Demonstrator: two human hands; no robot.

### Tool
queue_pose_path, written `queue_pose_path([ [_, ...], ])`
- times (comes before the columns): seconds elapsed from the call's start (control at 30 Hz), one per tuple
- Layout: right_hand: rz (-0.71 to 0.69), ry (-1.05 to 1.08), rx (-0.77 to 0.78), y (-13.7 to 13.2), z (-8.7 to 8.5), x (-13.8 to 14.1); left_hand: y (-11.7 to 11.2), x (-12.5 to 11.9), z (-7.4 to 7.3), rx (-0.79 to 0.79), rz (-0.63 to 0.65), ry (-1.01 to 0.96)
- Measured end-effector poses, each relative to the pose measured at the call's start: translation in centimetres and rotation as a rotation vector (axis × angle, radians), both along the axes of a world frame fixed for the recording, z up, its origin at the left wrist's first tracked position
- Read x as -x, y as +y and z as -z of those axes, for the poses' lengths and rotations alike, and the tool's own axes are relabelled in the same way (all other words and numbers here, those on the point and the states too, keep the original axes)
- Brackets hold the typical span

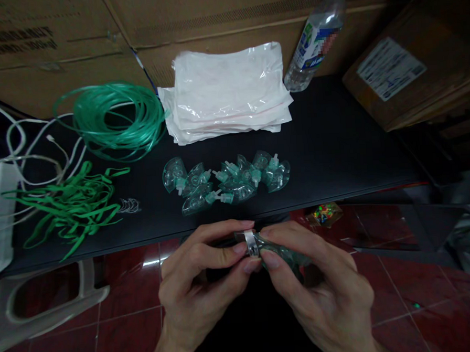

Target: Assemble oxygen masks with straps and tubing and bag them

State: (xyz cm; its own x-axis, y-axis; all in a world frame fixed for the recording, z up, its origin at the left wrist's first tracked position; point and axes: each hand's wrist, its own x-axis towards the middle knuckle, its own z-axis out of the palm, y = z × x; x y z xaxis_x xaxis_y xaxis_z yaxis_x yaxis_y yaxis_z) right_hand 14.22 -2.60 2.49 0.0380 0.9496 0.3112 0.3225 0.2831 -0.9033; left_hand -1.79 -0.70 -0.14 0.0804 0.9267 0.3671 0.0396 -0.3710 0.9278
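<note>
A clear green oxygen mask (pixel 293 255) is held in front of me, just off the table's near edge. My right hand (pixel 322 271) grips its body between thumb and fingers, covering much of it. At the mask's left end sits a shiny metal nose clip (pixel 251 242), pinched by the fingertips of my left hand (pixel 204 272). The fingers of both hands almost meet there. Beyond them, several more clear green masks with connectors (pixel 235 181) lie clustered on the black table (pixel 324 155). Left of those is a small pile of metal strips (pixel 130 205).
Green elastic straps (pixel 75 205) lie tangled at left, before a coil of green tubing (pixel 117 121) and white cables (pixel 15 129). Stacked white packets (pixel 230 89), a plastic bottle (pixel 314 40) and cardboard boxes (pixel 211 14) stand behind. A plastic stool (pixel 49 322) is at lower left.
</note>
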Motion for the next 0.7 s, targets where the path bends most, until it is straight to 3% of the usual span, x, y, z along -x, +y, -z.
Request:
queue_pose_path([
  [0.1, -0.011, 0.018, -0.006, -0.1, -0.1, 0.0, -0.4, -0.2, -0.3, 0.106, -0.028, -0.089],
  [0.4, -0.022, -0.002, 0.052, -0.3, 0.1, -0.1, 0.7, 0.4, -2.2, 0.523, 0.068, -0.111],
  [0.7, -0.036, -0.06, 0.097, -0.3, -0.3, -0.4, 0.2, 1.0, -1.5, 0.682, 0.099, -0.146],
])
